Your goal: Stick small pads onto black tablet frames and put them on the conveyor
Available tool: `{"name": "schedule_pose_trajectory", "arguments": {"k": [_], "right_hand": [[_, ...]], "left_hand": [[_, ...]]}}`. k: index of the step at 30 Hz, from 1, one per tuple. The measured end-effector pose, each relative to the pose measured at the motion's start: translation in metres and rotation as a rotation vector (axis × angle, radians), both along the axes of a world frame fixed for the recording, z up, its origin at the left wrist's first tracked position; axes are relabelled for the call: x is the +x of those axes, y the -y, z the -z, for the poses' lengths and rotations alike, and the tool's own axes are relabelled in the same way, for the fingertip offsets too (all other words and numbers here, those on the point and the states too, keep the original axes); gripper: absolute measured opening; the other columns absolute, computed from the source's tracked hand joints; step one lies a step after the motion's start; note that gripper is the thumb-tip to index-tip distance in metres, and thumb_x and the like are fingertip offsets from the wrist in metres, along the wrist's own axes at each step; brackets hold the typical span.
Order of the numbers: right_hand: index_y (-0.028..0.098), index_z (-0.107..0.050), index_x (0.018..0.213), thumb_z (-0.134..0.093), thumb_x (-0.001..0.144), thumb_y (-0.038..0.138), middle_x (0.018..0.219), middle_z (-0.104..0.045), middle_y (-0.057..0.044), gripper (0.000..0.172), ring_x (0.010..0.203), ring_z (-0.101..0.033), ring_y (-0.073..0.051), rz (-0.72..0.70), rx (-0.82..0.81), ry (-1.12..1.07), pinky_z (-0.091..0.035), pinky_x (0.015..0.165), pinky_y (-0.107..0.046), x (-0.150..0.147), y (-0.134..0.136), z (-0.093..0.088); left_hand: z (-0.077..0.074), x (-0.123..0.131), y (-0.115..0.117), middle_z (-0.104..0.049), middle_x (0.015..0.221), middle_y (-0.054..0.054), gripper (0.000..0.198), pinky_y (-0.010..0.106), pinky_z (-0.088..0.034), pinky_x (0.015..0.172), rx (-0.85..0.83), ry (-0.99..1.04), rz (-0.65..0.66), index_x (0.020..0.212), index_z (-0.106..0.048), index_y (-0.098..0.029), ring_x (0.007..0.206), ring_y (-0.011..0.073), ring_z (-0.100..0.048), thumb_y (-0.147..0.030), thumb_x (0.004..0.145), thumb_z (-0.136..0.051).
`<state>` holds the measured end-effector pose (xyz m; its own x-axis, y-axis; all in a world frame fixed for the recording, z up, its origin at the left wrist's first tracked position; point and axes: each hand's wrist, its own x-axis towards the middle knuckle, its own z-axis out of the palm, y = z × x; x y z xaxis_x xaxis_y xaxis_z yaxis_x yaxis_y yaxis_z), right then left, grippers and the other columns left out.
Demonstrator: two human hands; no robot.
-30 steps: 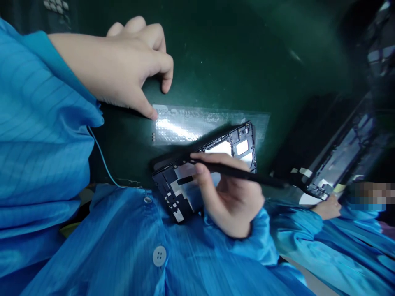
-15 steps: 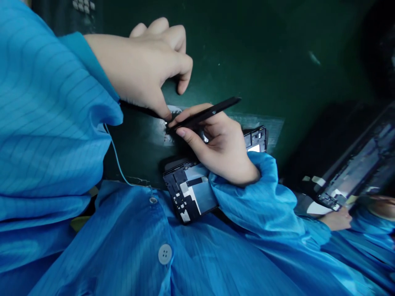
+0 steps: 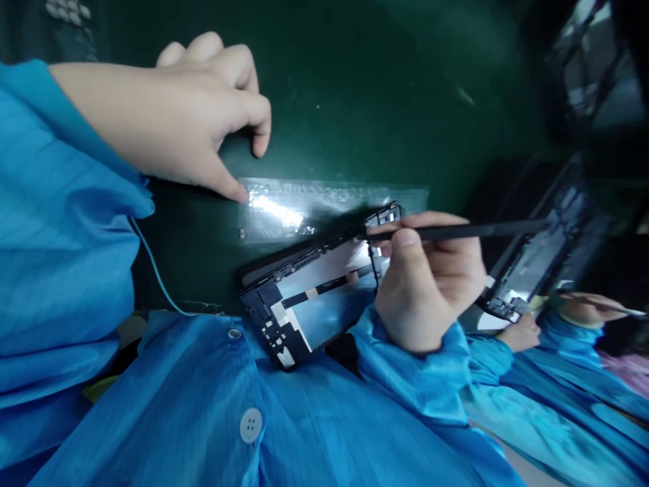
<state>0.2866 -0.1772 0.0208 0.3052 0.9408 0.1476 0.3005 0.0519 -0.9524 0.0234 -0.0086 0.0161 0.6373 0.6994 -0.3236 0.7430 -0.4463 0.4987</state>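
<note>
My left hand point(image 3: 203, 122) lies palm down on the dark green table, fingers apart and bent, its thumb tip on the left end of a clear plastic strip point(image 3: 329, 193). Held in my right hand point(image 3: 430, 277) like a pen are slim black tweezers point(image 3: 487, 230). Their tips point left, over the upper right part of an opened phone point(image 3: 324, 325); whether they touch it or hold anything is too small to tell. The phone lies tilted at the table's near edge, its inside facing up, with a dark ribbon across a pale blue area. My right hand covers part of it.
At right, a co-worker's hands point(image 3: 522, 333) are near another opened phone frame point(image 3: 532, 264). Small pale pieces point(image 3: 68, 10) sit at the top left. A thin blue cord point(image 3: 159, 274) hangs from my left sleeve. A dark, blurred object stands at the upper right.
My right hand has moved right and down with the tweezers, from beside my left thumb to over the phone. The clear strip is now uncovered. The whole view has shifted.
</note>
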Motion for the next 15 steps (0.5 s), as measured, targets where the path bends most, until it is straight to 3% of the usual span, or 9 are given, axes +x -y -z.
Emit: {"name": "schedule_pose_trajectory", "arguments": {"k": [3, 8, 12, 15], "right_hand": [[0.029, -0.078, 0.115, -0.081, 0.104, 0.028, 0.099, -0.084, -0.001, 0.011, 0.089, -0.083, -0.018, 0.02, 0.035, 0.072, -0.068, 0.084, -0.031, 0.006, 0.015, 0.014], [0.028, -0.073, 0.12, -0.076, 0.106, 0.026, 0.105, -0.085, -0.002, 0.014, 0.098, -0.086, -0.019, -0.013, 0.068, 0.103, -0.07, 0.091, -0.034, 0.005, 0.015, 0.031], [0.029, -0.072, 0.123, -0.074, 0.108, 0.025, 0.109, -0.084, -0.003, 0.016, 0.102, -0.084, -0.02, -0.046, 0.036, 0.155, -0.07, 0.094, -0.038, 0.011, 0.017, 0.028], [0.028, -0.075, 0.122, -0.077, 0.105, 0.024, 0.113, -0.085, -0.004, 0.018, 0.105, -0.083, -0.023, -0.135, -0.019, 0.262, -0.068, 0.096, -0.042, 0.017, 0.016, 0.015]], "left_hand": [[0.004, -0.003, -0.001, -0.048, 0.138, 0.014, 0.133, 0.071, -0.029, 0.123, 0.026, 0.002, -0.004, 0.109, -0.075, -0.017, 0.146, 0.0513, -0.039, -0.119, 0.051, -0.012], [0.013, -0.011, -0.005, -0.048, 0.129, 0.01, 0.123, 0.072, -0.033, 0.117, 0.091, 0.005, 0.02, 0.11, -0.076, -0.019, 0.142, 0.0521, -0.044, -0.114, 0.055, -0.023], [0.015, -0.012, -0.005, -0.047, 0.129, 0.01, 0.118, 0.07, -0.028, 0.118, 0.086, 0.029, -0.006, 0.109, -0.076, -0.019, 0.142, 0.0506, -0.04, -0.111, 0.056, -0.025], [0.015, -0.012, -0.004, -0.047, 0.129, 0.011, 0.119, 0.07, -0.028, 0.118, 0.081, 0.03, -0.006, 0.11, -0.076, -0.018, 0.142, 0.0504, -0.04, -0.112, 0.056, -0.026]]}}
